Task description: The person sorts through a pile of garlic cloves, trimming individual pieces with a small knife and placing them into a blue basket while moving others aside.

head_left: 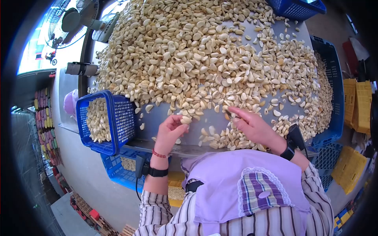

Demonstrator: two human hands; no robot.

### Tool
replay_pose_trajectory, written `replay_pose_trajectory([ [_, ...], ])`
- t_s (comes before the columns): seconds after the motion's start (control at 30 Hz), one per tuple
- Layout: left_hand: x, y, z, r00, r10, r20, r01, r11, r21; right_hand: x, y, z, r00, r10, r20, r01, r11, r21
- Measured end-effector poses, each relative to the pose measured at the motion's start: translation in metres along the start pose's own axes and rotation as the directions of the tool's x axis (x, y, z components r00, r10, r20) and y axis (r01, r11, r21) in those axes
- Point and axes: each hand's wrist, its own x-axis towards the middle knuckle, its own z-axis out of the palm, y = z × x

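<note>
Peeled garlic cloves (169,59) lie in a broad heap over the metal table (153,118). My left hand (171,133) is closed near the table's front edge, pinching a garlic clove (185,119) between thumb and fingertips. To its right, my right hand (252,126) is closed round a small knife (228,113), of which only a short dark part shows by the fingertips; the rest is hidden in the hand. Its index finger points towards the loose cloves at the near side of the heap. A smaller pile of cloves (220,139) lies between the hands, close to the edge.
A blue basket (124,118) of cloves stands at the table's left corner, with another blue crate (114,169) below. A long blue crate (334,86) holding cloves borders the right side. Another blue basket (295,10) sits at the far right; a fan (73,19) stands far left.
</note>
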Motion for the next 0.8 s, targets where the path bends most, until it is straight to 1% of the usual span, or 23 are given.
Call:
replay_pose_trajectory([
  [0.03, -0.005, 0.003, 0.006, 1.0, 0.002, 0.002, -0.002, 1.0, -0.001, 0.002, -0.003, 0.004, 0.998, -0.069, 0.013, 0.069, 0.998, -0.008],
  [0.07, -0.009, 0.005, 0.012, 0.998, 0.068, 0.013, -0.067, 0.991, -0.117, 0.002, -0.01, 0.007, 0.998, -0.069, 0.01, 0.069, 0.998, -0.01],
  [0.1, -0.012, 0.007, 0.018, 0.991, 0.136, 0.017, -0.128, 0.964, -0.232, 0.002, -0.022, 0.008, 0.995, -0.063, 0.08, 0.062, 0.998, 0.016],
  [0.13, -0.016, 0.008, 0.025, 0.988, 0.152, 0.006, -0.147, 0.962, -0.231, 0.002, -0.032, 0.009, 0.987, -0.06, 0.149, 0.055, 0.998, 0.041],
  [0.17, -0.018, 0.01, 0.034, 0.988, 0.155, 0.011, -0.148, 0.961, -0.232, 0.002, -0.038, 0.01, 0.988, -0.06, 0.144, 0.055, 0.998, 0.039],
  [0.23, -0.025, 0.013, 0.051, 0.964, 0.268, -0.004, -0.261, 0.937, -0.233, 0.002, -0.047, 0.012, 0.963, -0.085, 0.254, 0.077, 0.996, 0.04],
  [0.27, -0.027, 0.014, 0.055, 0.959, 0.281, 0.02, -0.272, 0.942, -0.196, 0.001, -0.046, 0.015, 0.959, -0.097, 0.266, 0.073, 0.993, 0.097],
  [0.3, -0.028, 0.01, 0.059, 0.959, 0.284, 0.022, -0.274, 0.941, -0.196, 0.001, -0.044, 0.016, 0.96, -0.098, 0.264, 0.075, 0.993, 0.095],
  [0.37, -0.029, 0.001, 0.065, 0.924, 0.381, 0.012, -0.375, 0.914, -0.158, 0.002, -0.041, 0.02, 0.956, -0.119, 0.269, 0.079, 0.985, 0.156],
  [0.4, -0.031, 0.005, 0.073, 0.92, 0.392, -0.023, -0.387, 0.896, -0.215, 0.001, -0.052, 0.014, 0.951, -0.027, 0.308, -0.018, 0.99, 0.142],
  [0.43, -0.033, 0.006, 0.078, 0.919, 0.393, -0.032, -0.39, 0.897, -0.209, 0.001, -0.047, 0.016, 0.948, -0.034, 0.316, -0.013, 0.989, 0.146],
  [0.5, -0.037, 0.007, 0.081, 0.917, 0.399, -0.018, -0.373, 0.841, -0.392, 0.001, -0.031, 0.023, 0.949, -0.249, 0.192, 0.192, 0.943, 0.272],
  [0.53, -0.036, 0.0, 0.077, 0.904, 0.427, 0.023, -0.38, 0.827, -0.415, 0.001, -0.028, 0.026, 0.949, -0.272, 0.161, 0.22, 0.935, 0.279],
  [0.57, -0.037, 0.0, 0.072, 0.904, 0.427, 0.019, -0.382, 0.827, -0.412, 0.001, -0.028, 0.024, 0.947, -0.275, 0.164, 0.222, 0.933, 0.282],
  [0.6, -0.037, 0.002, 0.067, 0.885, 0.437, 0.162, -0.248, 0.735, -0.631, 0.002, -0.03, 0.02, 0.976, -0.097, 0.196, 0.037, 0.957, 0.287],
  [0.63, -0.038, 0.007, 0.062, 0.832, 0.472, 0.29, -0.068, 0.607, -0.792, 0.003, -0.031, 0.017, 0.97, 0.084, 0.23, -0.149, 0.947, 0.284],
  [0.67, -0.037, 0.017, 0.057, 0.84, 0.502, 0.207, -0.156, 0.588, -0.794, 0.004, -0.03, 0.013, 0.953, 0.177, 0.246, -0.268, 0.872, 0.41],
  [0.7, -0.035, 0.023, 0.05, 0.901, 0.433, 0.032, -0.202, 0.484, -0.852, 0.007, -0.027, 0.011, 0.953, 0.172, 0.251, -0.266, 0.873, 0.409],
  [0.73, -0.033, 0.027, 0.04, 0.933, 0.332, -0.137, -0.264, 0.378, -0.887, 0.009, -0.022, 0.01, 0.953, 0.226, 0.203, -0.294, 0.852, 0.433],
  [0.77, -0.024, 0.027, 0.017, 0.956, 0.198, -0.218, -0.283, 0.405, -0.869, 0.01, -0.019, 0.011, 0.947, 0.282, 0.157, -0.322, 0.828, 0.458],
  [0.8, -0.011, 0.024, -0.005, 0.949, 0.139, -0.285, -0.269, 0.829, -0.491, 0.01, -0.021, 0.012, 0.961, 0.248, 0.125, -0.277, 0.825, 0.492],
])
